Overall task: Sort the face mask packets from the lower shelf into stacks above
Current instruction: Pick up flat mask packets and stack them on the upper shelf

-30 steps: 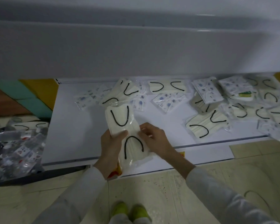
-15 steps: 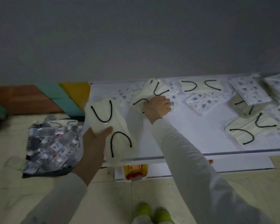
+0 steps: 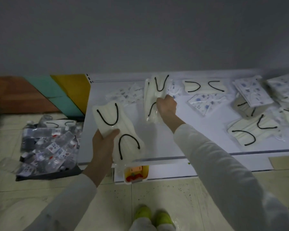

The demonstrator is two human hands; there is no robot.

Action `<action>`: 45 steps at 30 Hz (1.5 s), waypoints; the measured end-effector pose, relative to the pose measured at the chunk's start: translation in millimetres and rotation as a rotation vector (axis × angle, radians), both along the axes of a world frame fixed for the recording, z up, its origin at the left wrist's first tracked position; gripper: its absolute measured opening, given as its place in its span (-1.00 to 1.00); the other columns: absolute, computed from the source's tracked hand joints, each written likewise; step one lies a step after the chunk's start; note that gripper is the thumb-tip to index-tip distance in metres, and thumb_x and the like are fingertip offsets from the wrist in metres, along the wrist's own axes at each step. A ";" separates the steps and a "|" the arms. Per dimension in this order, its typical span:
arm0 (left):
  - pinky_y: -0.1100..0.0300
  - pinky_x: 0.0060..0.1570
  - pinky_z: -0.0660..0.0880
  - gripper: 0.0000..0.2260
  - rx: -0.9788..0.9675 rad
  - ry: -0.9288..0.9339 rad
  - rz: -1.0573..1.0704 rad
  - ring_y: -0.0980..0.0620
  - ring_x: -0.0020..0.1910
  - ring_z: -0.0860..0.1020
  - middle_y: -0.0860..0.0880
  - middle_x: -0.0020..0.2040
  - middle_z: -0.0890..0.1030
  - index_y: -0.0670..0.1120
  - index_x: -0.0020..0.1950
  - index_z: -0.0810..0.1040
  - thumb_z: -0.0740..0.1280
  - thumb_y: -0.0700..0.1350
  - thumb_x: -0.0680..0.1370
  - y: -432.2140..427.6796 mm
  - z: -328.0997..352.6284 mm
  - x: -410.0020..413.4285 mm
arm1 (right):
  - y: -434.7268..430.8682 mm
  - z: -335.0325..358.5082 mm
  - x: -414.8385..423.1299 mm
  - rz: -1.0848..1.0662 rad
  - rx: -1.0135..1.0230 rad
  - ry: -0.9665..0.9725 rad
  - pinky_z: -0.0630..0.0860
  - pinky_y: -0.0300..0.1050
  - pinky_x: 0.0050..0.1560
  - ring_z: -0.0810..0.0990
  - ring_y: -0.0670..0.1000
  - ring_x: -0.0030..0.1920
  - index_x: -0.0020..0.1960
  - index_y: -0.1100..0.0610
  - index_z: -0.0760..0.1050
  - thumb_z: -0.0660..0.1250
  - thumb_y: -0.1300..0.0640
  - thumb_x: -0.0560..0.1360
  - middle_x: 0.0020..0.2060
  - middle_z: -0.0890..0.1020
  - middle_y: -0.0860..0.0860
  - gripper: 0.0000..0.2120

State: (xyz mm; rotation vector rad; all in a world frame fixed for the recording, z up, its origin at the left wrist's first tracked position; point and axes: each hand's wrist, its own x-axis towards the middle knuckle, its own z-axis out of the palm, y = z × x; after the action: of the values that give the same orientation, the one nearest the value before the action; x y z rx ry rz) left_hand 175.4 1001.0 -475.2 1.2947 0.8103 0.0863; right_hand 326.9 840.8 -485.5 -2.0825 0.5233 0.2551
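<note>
My left hand [image 3: 103,144] grips a cream mask packet with black ear loops [image 3: 118,129] over the front left of the white lower shelf [image 3: 182,140]. My right hand [image 3: 166,105] is closed on a second cream packet with black loops [image 3: 154,95], tilted up off the shelf near its back. More packets lie on the shelf: a cream one [image 3: 203,86] at the back, blue-patterned ones [image 3: 205,103] beside it, a patterned pile [image 3: 128,95] left of my right hand, and mixed piles [image 3: 254,130] on the right.
A grey panel [image 3: 140,34] fills the view above the shelf. On the floor at left lies a heap of clear-wrapped items [image 3: 48,147] with one cream packet on it. A yellow and red tag [image 3: 135,174] hangs at the shelf's front edge. My green shoes [image 3: 150,215] are below.
My right hand let go of the first packet, reached to the back of the shelf and lifted a second cream packet. My left hand carried the first packet left.
</note>
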 end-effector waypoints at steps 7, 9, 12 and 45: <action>0.09 -0.13 0.55 -0.68 -0.068 0.045 0.018 -0.02 -0.01 0.57 -0.04 0.08 0.60 -0.03 0.28 0.48 0.36 -0.11 0.53 -29.8 -8.8 1.3 | -38.0 54.2 -47.0 0.220 0.531 -0.024 0.52 -0.20 -0.21 0.59 0.04 -0.22 -0.15 0.15 0.49 0.29 0.38 0.40 -0.27 0.59 0.05 -0.85; -0.01 0.01 0.55 -0.70 -0.257 0.060 0.051 -0.07 0.05 0.58 -0.06 0.10 0.62 0.01 0.24 0.52 0.29 0.06 0.55 -45.7 -0.7 4.0 | -39.4 62.5 -67.1 0.332 0.504 0.012 0.56 -0.31 -0.19 0.62 -0.02 -0.20 -0.05 0.12 0.48 0.34 0.38 0.42 -0.22 0.63 0.01 -0.79; 0.00 0.08 0.51 -0.59 -0.490 0.007 0.090 -0.11 0.06 0.58 -0.11 0.12 0.63 -0.03 0.26 0.53 0.17 0.19 0.56 -66.6 11.7 9.1 | -39.7 57.3 -88.1 0.511 0.280 0.039 0.57 -0.05 0.03 0.60 0.11 0.03 0.12 0.19 0.44 0.38 0.31 0.44 0.01 0.61 0.12 -0.72; -0.16 0.12 0.52 -0.72 -0.100 0.012 -0.175 -0.13 0.03 0.61 -0.11 0.00 0.66 -0.09 0.09 0.58 0.45 -0.28 0.41 -130.8 25.6 -14.0 | -274.6 -4.3 -79.5 -0.684 -0.039 0.246 0.51 -0.09 -0.06 0.57 0.13 -0.11 0.09 0.27 0.54 0.35 0.17 0.42 -0.04 0.61 0.16 -0.72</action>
State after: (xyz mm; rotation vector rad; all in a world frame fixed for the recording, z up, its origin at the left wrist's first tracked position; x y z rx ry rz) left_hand 161.5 870.2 -449.6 1.2664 0.6993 -0.1006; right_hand 247.4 566.3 -489.8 -1.7928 1.3523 0.0949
